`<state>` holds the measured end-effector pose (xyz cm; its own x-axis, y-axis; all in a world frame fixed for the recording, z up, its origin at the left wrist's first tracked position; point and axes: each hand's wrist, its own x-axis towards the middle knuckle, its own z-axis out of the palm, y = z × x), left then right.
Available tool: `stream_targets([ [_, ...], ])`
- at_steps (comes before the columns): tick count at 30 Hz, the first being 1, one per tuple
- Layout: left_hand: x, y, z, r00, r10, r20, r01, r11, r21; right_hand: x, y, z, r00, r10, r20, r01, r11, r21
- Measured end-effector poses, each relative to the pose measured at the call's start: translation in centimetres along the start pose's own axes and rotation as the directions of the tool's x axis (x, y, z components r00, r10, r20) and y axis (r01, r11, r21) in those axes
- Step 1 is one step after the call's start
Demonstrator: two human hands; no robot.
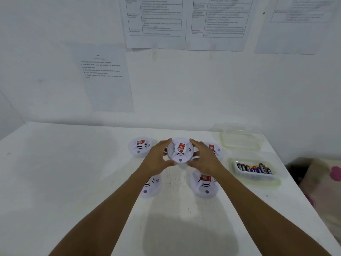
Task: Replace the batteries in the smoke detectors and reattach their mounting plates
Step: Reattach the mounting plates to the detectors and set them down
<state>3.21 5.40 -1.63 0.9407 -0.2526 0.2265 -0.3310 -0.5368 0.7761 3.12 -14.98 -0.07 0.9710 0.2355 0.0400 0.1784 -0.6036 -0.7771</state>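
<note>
Head view: a white surface (64, 172) ran back to a wall, and its right edge dropped off beside patterned fabric (324, 182).
Open room: the left half of the surface lay bare, as did the near strip between the forearms.
Held detector (180, 151): red label up, between both hands at mid-surface.
Left hand (156, 157): fingers curled round its left rim.
Right hand (204, 159): fingers curled round its right rim.
Crowding: back-left detector (140, 146) stood clear; back-right detector (215, 148) was partly hidden behind the right hand; front-left detector (151, 185) and front-right detector (204, 183) sat under the forearms.
Right side: battery tub (239, 174) near the edge, clear lid (239, 139) just behind it.
Wall: printed sheets (107, 76).
</note>
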Motion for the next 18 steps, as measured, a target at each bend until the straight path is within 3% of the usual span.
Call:
stream_targets([
  [4,2.1,-2.6,-0.1,0.994,-0.101,0.036,0.100,0.994,0.036,2.8,0.1,0.7,0.999,-0.045,-0.021,0.041,0.987,-0.153],
  [7,3.4,-3.6,-0.2,0.979,-0.181,0.095,0.178,0.983,0.033,4.5,0.2,1.7,0.999,0.008,0.039,0.001,0.975,-0.220],
  [11,4.6,-4.5,0.1,0.987,-0.116,0.114,0.108,0.991,0.074,5.8,1.0,2.5,0.998,0.043,0.055,-0.025,0.956,-0.293],
  [18,5.7,-5.5,0.1,0.980,-0.119,0.161,0.106,0.991,0.086,6.5,1.6,3.1,0.998,0.068,0.006,-0.063,0.959,-0.278],
])
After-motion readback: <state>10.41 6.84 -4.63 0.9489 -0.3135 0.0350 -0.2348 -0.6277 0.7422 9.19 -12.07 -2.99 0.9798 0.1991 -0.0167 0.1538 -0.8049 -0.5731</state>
